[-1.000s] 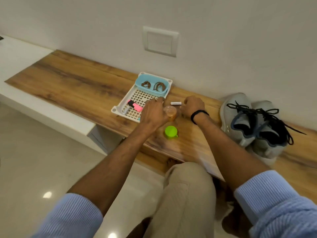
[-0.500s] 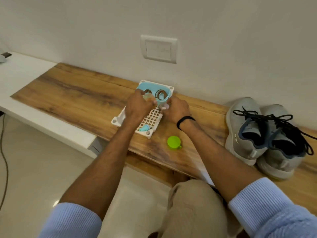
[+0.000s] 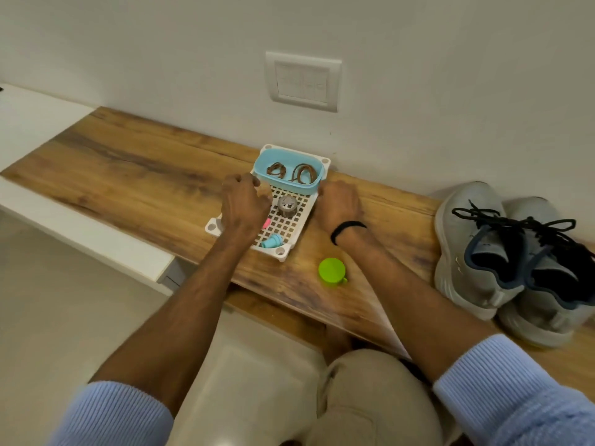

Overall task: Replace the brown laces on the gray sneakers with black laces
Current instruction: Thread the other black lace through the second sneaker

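While the gray sneakers [image 3: 467,226] sit side by side at the right end of the bench [image 3: 128,175], black laces [image 3: 515,223] threaded through them, the person works at the white tray [image 3: 214,227]. The left hand [image 3: 244,204] curls over its left side and the right hand [image 3: 338,204] curls against its right edge (whether either grips anything, the view doesn't tell). The brown laces [image 3: 302,173] lie coiled in the blue tub [image 3: 283,185]. To finish tidily, it is probably best to steady the tray, then fetch the green lid [image 3: 331,272] for the small jar [image 3: 286,206].

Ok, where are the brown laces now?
Head view, centre: the brown laces lie coiled in the blue tub at the far end of the white tray, near the wall, left of the sneakers.
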`<state>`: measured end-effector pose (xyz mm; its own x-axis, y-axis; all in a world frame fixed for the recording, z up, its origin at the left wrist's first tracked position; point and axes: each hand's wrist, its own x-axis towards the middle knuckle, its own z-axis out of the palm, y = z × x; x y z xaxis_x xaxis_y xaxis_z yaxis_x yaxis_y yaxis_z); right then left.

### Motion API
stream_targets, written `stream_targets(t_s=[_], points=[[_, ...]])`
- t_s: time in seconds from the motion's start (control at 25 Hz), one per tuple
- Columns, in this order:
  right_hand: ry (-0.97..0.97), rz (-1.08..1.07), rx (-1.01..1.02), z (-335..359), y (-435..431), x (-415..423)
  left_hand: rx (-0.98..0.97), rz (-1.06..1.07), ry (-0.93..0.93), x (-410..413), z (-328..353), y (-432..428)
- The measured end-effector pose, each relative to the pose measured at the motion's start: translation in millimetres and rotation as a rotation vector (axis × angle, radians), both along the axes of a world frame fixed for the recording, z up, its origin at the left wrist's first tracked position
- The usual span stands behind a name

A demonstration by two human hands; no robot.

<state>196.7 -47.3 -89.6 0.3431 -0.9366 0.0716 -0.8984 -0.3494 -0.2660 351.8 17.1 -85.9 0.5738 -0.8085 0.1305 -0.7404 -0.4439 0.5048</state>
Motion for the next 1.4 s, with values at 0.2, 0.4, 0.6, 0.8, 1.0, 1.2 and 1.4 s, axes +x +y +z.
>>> stream_targets(t_s=[0.2, 0.4, 0.6, 0.8, 1.0, 1.2, 1.4], points=[[0.111, -0.076, 0.129, -17, -3, -48, -0.029, -0.487, 0.019, -101, 18, 67], [0.051, -0.097, 0.146, -8, 4, -53, 0.302, -0.712, -0.248, -138, -10, 84], [-0.209, 0.016, 0.164, 1, 7, -35, 0.198, -0.59, -0.187, -136, -22, 86], [-0.203, 0.166, 0.224, -7, 14, 5, 0.253, -0.476, -0.342, -134, -23, 90], [-0.189, 0.205, 0.266, -10, 16, 12, 0.297, -0.528, -0.248, -124, -12, 88], [-0.361, 0.118, 0.245, -10, 12, -9, 0.182, -0.384, 0.035, -76, 37, 87], [-0.358, 0.104, 0.276, -8, 16, -14, 0.241, -0.089, 0.079, 7, 45, 42]])
